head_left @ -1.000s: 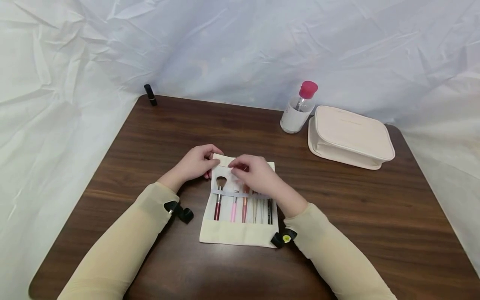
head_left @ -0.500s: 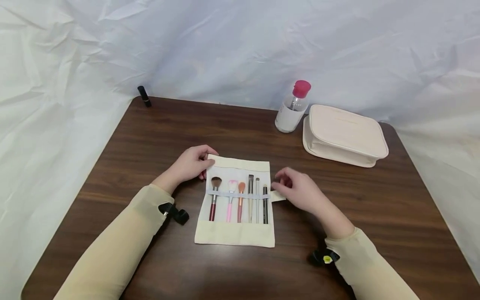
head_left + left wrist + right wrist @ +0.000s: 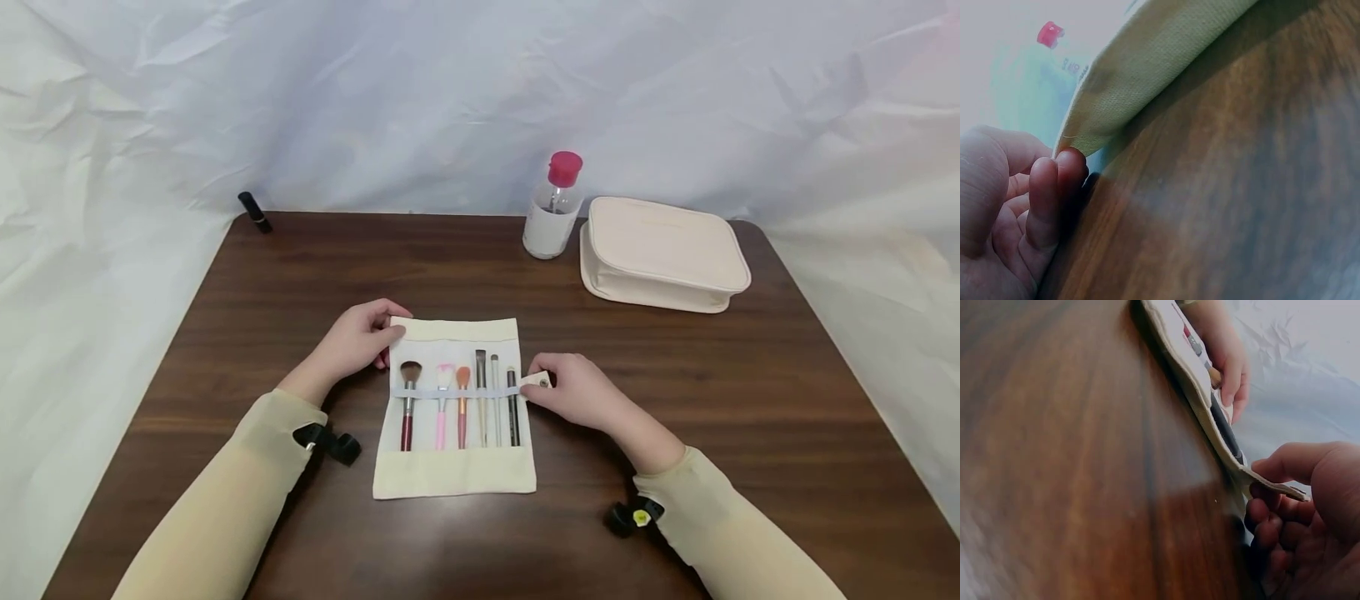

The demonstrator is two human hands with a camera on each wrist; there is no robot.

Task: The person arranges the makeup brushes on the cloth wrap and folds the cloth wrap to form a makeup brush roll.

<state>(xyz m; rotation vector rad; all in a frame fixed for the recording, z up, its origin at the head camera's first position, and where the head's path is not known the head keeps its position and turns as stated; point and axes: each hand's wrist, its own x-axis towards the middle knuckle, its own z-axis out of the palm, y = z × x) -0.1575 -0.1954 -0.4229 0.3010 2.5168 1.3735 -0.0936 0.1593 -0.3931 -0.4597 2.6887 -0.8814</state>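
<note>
A cream cloth brush roll (image 3: 454, 473) lies unfolded on the table, with several makeup brushes tucked under its pale band (image 3: 427, 393). At the left stands a fluffy brown-tipped brush (image 3: 410, 375) with a red handle; a black brush (image 3: 513, 408) is at the right end. My left hand (image 3: 352, 340) pinches the roll's upper left corner, and in the left wrist view the cloth edge (image 3: 1141, 69) is lifted off the table there. With thumb and fingers my right hand (image 3: 581, 390) pinches the short snap strap (image 3: 543, 380) on the roll's right edge.
Toward the back stands a clear bottle (image 3: 551, 218) with a pink cap. Right of it is a pale pink zip case (image 3: 663, 254). A black lipstick-like tube (image 3: 255, 212) is at the back left corner of the dark wooden table (image 3: 712, 400). White sheeting hangs behind.
My right hand has left the top of the roll, moved right and taken hold of the strap. My left hand keeps the upper left corner. The camera view has shifted a little.
</note>
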